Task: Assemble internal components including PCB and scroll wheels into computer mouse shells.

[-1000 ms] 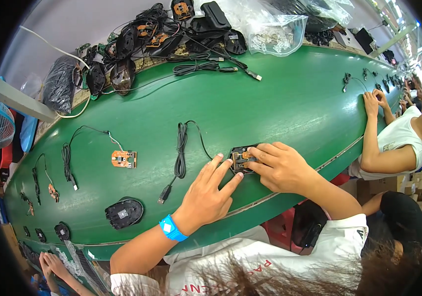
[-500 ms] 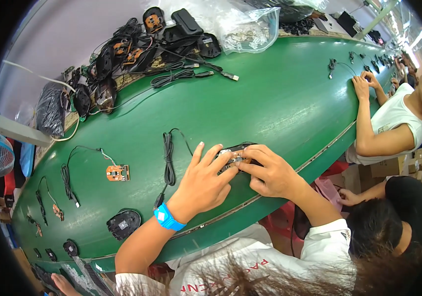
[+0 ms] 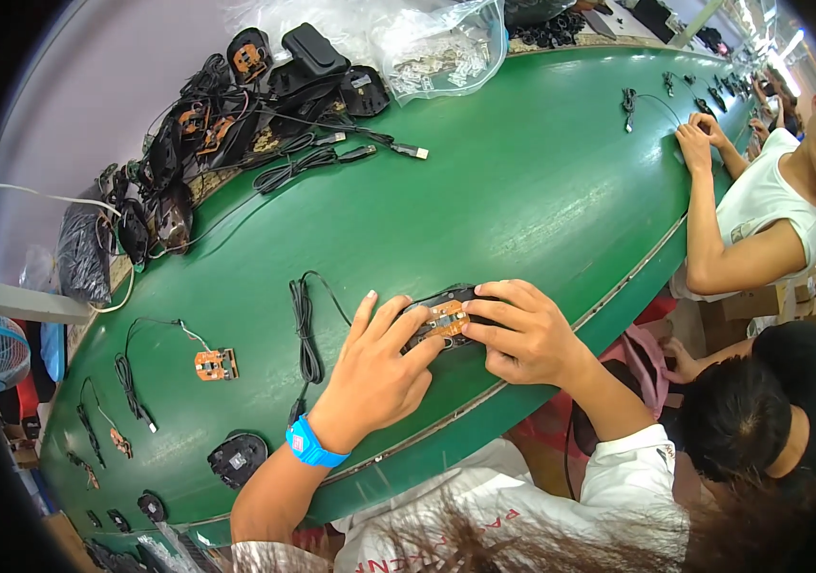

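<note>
A black computer mouse base (image 3: 472, 352) lies on the green bench, with an orange circuit board (image 3: 448, 318) in it. My left hand (image 3: 379, 368) grips its left end, fingertips on the board's left edge. From the right, my right hand (image 3: 532, 334) holds the other end, thumb and fingers at the board's right edge. A bundled black cable (image 3: 305, 334) lies beside my left hand, its lead running up toward the mouse base. Below and left of that rests another black mouse shell (image 3: 238, 458). Further left lies a loose orange circuit board (image 3: 216, 364) with its cable.
Black mouse parts and cables (image 3: 236, 124) are heaped along the back ledge, beside a clear plastic bag (image 3: 446, 57) of small pale pieces. More boards and shells line the green bench (image 3: 522, 191) at left. Co-workers sit at right; a blue fan (image 3: 2, 353) stands far left.
The view has shifted slightly. My right fingers have drawn back toward the right end of the mouse base, and more of the orange board shows between my hands.
</note>
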Demonstrator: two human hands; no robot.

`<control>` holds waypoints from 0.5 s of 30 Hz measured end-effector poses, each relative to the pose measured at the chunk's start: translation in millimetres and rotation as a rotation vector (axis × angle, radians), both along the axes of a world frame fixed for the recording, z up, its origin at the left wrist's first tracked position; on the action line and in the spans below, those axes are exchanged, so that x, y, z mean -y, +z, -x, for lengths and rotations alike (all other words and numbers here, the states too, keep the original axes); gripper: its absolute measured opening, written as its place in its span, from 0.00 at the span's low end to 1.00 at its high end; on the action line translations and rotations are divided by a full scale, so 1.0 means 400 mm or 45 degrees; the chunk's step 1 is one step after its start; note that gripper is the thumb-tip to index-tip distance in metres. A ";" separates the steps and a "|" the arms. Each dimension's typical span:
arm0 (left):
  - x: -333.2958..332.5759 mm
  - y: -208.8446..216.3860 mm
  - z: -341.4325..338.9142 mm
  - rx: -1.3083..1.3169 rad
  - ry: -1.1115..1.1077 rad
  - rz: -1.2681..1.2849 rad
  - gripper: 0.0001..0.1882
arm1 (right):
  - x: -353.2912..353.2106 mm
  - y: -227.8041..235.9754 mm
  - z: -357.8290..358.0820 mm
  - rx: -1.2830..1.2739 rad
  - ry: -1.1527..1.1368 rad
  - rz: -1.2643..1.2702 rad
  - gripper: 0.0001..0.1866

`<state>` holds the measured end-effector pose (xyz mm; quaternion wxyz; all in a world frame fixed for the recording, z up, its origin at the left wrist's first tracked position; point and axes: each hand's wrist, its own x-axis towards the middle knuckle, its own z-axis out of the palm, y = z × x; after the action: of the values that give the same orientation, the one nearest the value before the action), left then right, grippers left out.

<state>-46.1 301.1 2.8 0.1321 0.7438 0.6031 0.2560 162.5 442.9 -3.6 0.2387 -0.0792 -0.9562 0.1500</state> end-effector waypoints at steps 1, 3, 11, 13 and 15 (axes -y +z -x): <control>-0.003 -0.001 0.001 0.018 0.005 0.000 0.22 | 0.003 0.001 -0.001 0.028 -0.013 -0.032 0.19; -0.008 0.006 0.004 0.019 0.001 0.005 0.22 | 0.007 0.002 -0.004 0.059 -0.028 -0.062 0.19; -0.014 0.001 -0.004 0.060 0.015 0.005 0.20 | 0.000 0.015 -0.004 0.132 -0.048 -0.038 0.20; -0.015 -0.001 -0.005 0.074 0.023 -0.003 0.19 | -0.002 0.010 0.001 0.110 -0.054 -0.050 0.21; -0.018 -0.002 -0.005 0.077 0.021 0.002 0.19 | -0.003 0.005 0.002 0.102 -0.056 -0.051 0.21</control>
<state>-44.1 308.3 2.0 0.1486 0.7306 0.6052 0.2791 161.6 444.1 -1.5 0.2051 -0.1013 -0.9658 0.1223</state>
